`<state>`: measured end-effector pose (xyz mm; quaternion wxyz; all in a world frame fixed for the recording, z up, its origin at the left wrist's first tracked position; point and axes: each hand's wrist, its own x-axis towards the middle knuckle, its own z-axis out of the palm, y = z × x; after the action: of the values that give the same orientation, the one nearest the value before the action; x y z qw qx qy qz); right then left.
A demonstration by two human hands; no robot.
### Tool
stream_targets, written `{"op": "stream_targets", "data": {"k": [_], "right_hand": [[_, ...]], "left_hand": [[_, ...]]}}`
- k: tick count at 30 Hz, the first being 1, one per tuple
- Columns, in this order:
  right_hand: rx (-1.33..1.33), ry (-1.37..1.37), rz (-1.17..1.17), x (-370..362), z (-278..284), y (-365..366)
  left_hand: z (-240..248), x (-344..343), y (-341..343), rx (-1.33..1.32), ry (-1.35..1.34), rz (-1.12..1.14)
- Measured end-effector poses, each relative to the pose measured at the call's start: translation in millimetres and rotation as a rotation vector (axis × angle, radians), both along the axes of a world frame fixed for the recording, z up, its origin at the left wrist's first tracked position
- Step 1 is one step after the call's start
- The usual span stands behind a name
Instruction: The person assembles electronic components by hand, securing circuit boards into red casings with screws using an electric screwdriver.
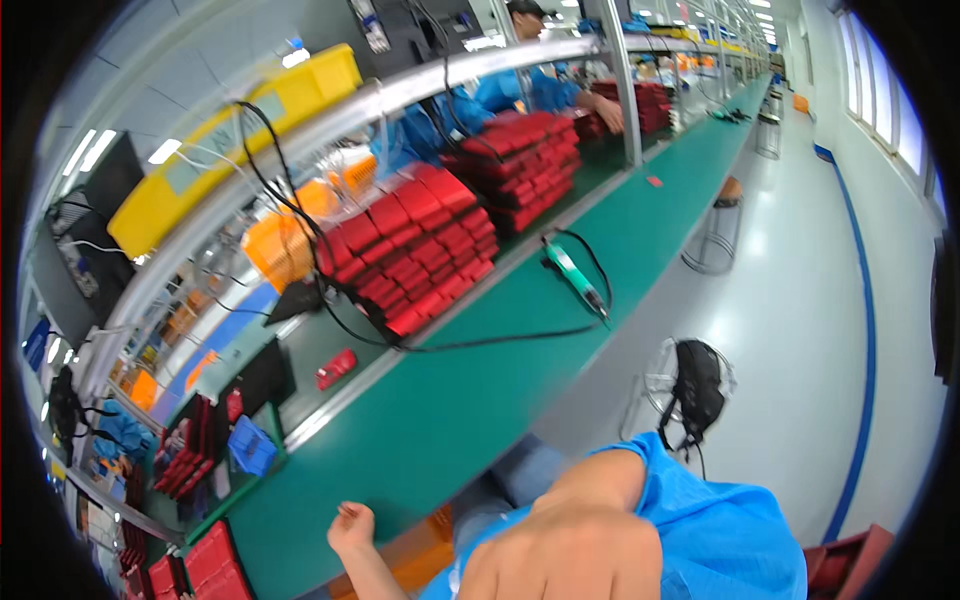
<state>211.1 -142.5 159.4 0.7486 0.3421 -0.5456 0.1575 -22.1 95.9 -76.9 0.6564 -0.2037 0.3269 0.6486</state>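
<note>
My left hand [352,526] is curled into a loose fist just off the near edge of the long green workbench [480,380]; nothing shows inside it. My right arm, in a blue sleeve [720,540], is bent up close to the camera. Its blurred bare part [570,555] fills the lower middle, and the fingers are not clear. A green electric screwdriver [575,275] with a black cable lies on the bench, well out of reach of both hands. Stacks of flat red cases [415,250] stand behind it.
More red stacks [525,160] sit further along, where a co-worker in blue [520,85] works. A small red piece [335,368] and a blue bin [250,445] lie left. A stool holding a black bag [695,385] and another stool [715,235] stand in the aisle.
</note>
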Motion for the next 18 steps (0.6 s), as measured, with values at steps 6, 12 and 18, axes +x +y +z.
{"op": "stream_targets", "data": {"k": [6,12,18], "right_hand": [[-0.042,-0.811,-0.262,52.8,2.4,7.3],[-0.317,-0.802,-0.79,90.0,-7.2,20.4],[-0.565,-0.783,-1.335,161.7,-31.5,90.3]], "left_hand": [[5.9,-8.3,-18.2,-0.008,0.002,0.054],[25.5,28.2,-15.4,0.117,-0.196,-0.199],[75.5,82.1,17.4,0.024,-0.274,-0.479]]}}
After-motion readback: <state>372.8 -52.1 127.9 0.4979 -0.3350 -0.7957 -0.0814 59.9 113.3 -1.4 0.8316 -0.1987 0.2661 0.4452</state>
